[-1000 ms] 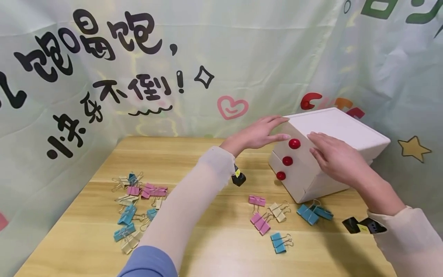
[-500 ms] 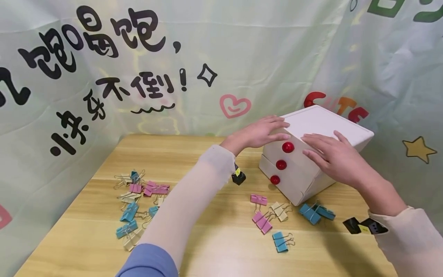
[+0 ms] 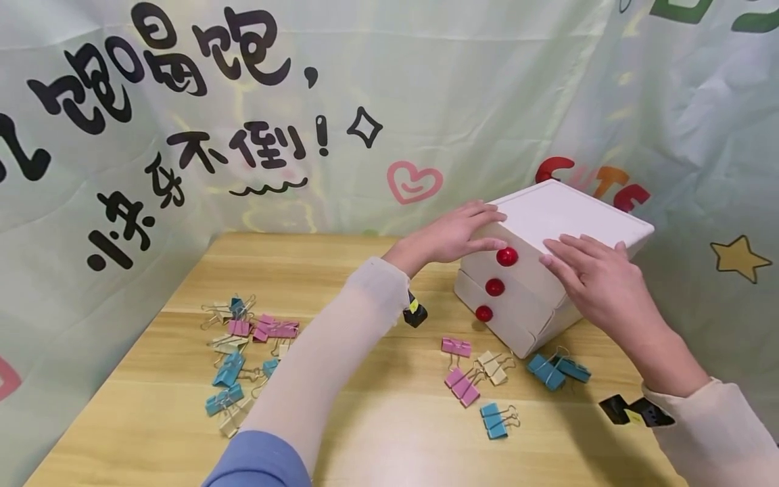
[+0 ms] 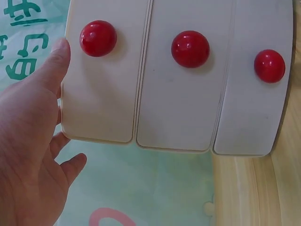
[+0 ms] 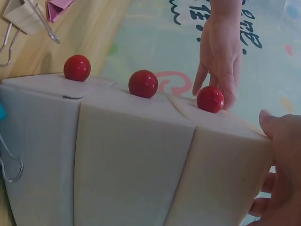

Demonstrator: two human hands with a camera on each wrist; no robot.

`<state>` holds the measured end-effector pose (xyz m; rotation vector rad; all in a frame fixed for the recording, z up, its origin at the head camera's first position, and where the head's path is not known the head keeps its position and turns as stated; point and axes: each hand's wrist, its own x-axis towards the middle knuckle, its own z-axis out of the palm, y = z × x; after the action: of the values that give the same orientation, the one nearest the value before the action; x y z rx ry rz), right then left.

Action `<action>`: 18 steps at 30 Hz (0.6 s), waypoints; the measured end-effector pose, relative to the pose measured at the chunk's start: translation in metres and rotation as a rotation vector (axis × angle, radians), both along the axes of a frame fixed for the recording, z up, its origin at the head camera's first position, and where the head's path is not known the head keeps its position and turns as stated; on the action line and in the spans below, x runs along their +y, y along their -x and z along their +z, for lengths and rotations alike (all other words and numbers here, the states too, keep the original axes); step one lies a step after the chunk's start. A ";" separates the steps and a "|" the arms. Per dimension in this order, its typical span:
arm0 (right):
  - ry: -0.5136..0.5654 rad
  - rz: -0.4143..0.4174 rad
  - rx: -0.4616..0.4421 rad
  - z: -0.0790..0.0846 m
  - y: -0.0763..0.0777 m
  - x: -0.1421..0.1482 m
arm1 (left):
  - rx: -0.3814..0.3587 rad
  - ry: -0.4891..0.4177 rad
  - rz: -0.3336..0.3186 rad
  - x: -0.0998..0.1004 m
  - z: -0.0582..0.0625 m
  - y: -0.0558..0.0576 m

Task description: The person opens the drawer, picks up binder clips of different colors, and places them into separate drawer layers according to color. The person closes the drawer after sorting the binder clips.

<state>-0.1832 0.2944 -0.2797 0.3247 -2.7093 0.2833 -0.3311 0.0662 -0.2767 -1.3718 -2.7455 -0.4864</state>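
Versus 1.0 s ago: three-tier white box (image 3: 532, 287) shifted left and turned; now at the far right of the table (image 3: 395, 392). Left hand (image 3: 447, 233): fingers extended, loose, touching its top's left edge. Right hand (image 3: 599, 274): likewise, at the near edge. Panels smooth; knobs (image 4: 190, 49) glossy, red, round. Wood-grain tabletop; metal-handled clips (image 3: 466, 387) nearer.

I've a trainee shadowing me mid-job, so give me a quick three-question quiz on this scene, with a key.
1. How many red knobs are on the box?
2. True or false: the right hand is holding a clip.
3. Which colour is not among the visible clips: A) pink; B) blue; C) orange?

Key:
1. Three.
2. False; the right hand is at the top of the box.
3. C.
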 end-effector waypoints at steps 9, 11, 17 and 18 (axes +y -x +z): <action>0.083 0.107 0.029 -0.005 0.009 0.006 | 0.055 -0.025 -0.022 -0.020 -0.004 -0.004; 0.109 0.127 0.019 -0.005 0.012 0.006 | 0.060 -0.035 -0.021 -0.025 -0.005 -0.005; 0.173 0.161 -0.007 -0.005 0.017 0.008 | 0.081 -0.041 -0.032 -0.038 -0.008 -0.013; 0.179 0.167 -0.009 -0.005 0.018 0.008 | 0.089 -0.042 -0.032 -0.041 -0.008 -0.014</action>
<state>-0.2009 0.3025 -0.2847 0.4983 -2.6443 0.5725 -0.3169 0.0256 -0.2845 -1.3938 -2.6316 -0.4697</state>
